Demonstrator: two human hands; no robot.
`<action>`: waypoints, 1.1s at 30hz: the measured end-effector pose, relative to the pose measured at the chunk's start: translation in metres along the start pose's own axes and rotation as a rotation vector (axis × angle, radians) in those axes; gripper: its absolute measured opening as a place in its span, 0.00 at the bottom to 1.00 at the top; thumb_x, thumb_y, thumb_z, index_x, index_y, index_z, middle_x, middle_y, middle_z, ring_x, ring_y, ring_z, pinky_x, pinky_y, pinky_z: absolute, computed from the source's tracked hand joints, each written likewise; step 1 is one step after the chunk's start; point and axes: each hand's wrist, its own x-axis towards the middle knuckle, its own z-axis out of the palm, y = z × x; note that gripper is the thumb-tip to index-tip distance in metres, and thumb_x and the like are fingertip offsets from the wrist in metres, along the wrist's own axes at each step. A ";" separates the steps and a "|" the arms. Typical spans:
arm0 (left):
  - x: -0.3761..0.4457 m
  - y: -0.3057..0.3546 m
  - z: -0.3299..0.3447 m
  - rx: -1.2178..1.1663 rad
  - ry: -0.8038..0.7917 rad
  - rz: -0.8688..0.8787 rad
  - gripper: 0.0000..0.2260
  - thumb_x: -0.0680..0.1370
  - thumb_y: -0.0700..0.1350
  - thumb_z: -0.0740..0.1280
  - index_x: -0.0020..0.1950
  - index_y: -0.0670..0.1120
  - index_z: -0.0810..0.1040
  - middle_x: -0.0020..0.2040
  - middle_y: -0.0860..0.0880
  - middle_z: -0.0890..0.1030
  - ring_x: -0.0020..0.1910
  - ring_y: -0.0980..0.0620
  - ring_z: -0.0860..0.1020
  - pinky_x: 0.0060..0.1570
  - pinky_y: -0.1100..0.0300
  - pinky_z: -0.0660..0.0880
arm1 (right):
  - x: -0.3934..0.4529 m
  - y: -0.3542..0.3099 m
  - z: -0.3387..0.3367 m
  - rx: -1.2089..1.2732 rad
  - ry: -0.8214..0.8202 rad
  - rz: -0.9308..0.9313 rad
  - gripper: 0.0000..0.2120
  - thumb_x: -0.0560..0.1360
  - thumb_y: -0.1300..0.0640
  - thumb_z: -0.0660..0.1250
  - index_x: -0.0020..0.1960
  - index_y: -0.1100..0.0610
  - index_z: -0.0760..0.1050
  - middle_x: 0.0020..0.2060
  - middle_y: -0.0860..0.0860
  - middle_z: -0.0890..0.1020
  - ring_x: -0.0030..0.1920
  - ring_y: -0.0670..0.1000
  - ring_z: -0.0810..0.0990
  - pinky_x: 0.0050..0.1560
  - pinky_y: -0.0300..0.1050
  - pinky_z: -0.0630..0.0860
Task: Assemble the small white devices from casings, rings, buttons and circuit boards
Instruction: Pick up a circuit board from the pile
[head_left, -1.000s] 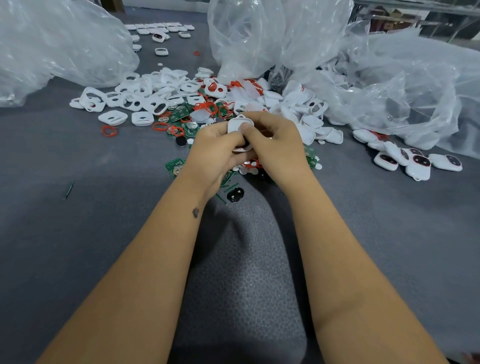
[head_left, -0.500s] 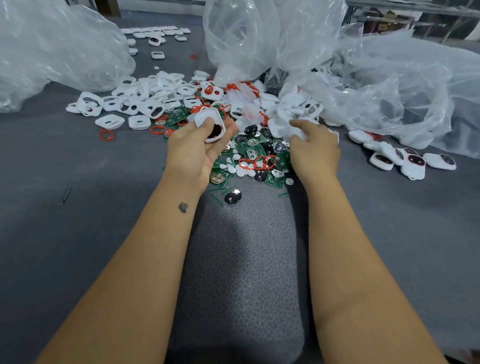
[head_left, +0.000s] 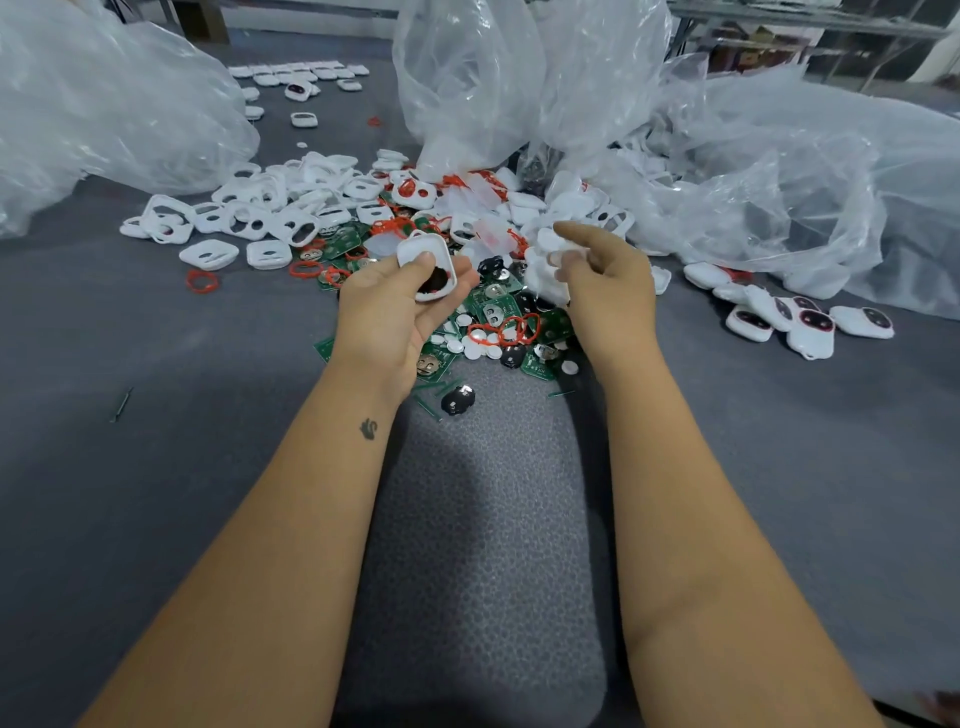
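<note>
A worker's left hand (head_left: 387, 306) gripped a white casing (head_left: 427, 265) above a heap of green circuit boards (head_left: 493, 312) on the grey worktop (head_left: 156, 364), thumb pressed on its face and fingers curled beneath. The casing's long axis ran away from the person and slightly leftward, its small loop end pointing to the far side and its dark opening nearest the palm. The right hand (head_left: 605, 280) hovered just beside it, fingers loosely curled around a small pale part too blurred to identify, near red rings (head_left: 501, 330) and finished devices (head_left: 810, 325).
</note>
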 end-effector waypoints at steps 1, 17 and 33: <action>0.000 0.000 0.000 0.012 -0.001 0.000 0.06 0.81 0.34 0.61 0.48 0.37 0.78 0.39 0.40 0.85 0.43 0.45 0.85 0.42 0.59 0.81 | 0.000 -0.001 0.001 0.063 -0.017 0.021 0.16 0.79 0.63 0.60 0.61 0.49 0.78 0.54 0.51 0.83 0.52 0.49 0.81 0.49 0.36 0.75; -0.002 -0.001 0.003 0.118 -0.028 0.026 0.08 0.81 0.34 0.61 0.46 0.39 0.79 0.38 0.43 0.85 0.42 0.47 0.85 0.43 0.60 0.81 | -0.012 -0.021 0.010 0.489 -0.305 0.071 0.10 0.77 0.68 0.64 0.45 0.56 0.80 0.32 0.48 0.82 0.34 0.47 0.78 0.40 0.39 0.76; -0.005 0.002 0.003 0.158 -0.129 -0.110 0.17 0.85 0.49 0.53 0.53 0.41 0.77 0.48 0.42 0.84 0.45 0.47 0.85 0.40 0.56 0.82 | -0.019 -0.028 0.015 0.325 -0.303 -0.148 0.20 0.73 0.73 0.66 0.63 0.61 0.72 0.34 0.54 0.79 0.35 0.47 0.75 0.39 0.36 0.75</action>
